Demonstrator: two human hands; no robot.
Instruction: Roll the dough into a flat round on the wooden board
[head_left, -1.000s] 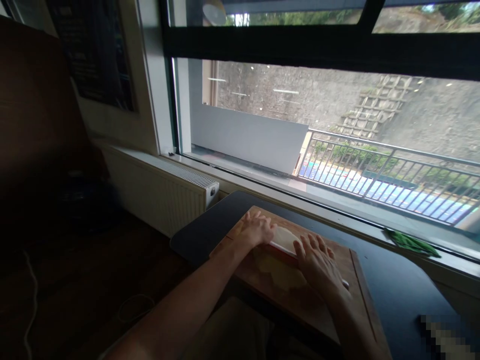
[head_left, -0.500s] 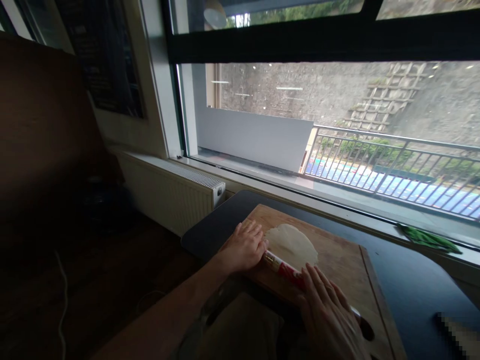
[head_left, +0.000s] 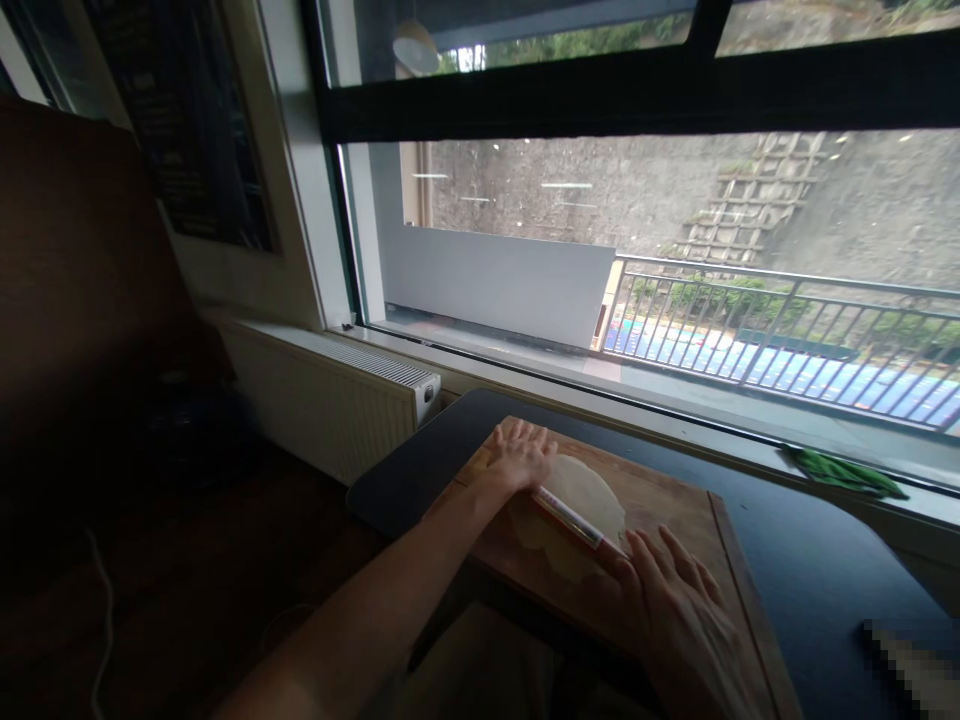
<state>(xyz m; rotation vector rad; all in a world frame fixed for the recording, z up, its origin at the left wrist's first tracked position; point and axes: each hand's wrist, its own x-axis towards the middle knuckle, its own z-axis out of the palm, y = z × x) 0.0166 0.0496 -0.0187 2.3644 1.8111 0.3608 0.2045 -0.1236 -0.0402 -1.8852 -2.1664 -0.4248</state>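
A slim tube with a printed label (head_left: 571,518) lies slantwise across a flat, pale sheet of dough (head_left: 591,484). Dough shows on both the far and the near side of it. My left hand (head_left: 525,455) rests flat over the tube's far left end, fingers stretched out and apart. Over the right end lies my right hand (head_left: 679,600), palm down, its fingers extended. The hands hide both tube ends. Under the dough is a wooden board (head_left: 675,490) with a groove near its right edge.
The board lies on a dark table (head_left: 817,560) with rounded corners. A green cloth (head_left: 844,472) is on the window sill. Left of the table stands a white radiator (head_left: 322,400). A blurred-out object (head_left: 911,665) sits at the table's right edge.
Both hands have moved forward over the board, and the tube has rolled with them farther onto the dough. Its visible label has turned from mostly red to paler print. The view has shifted slightly.
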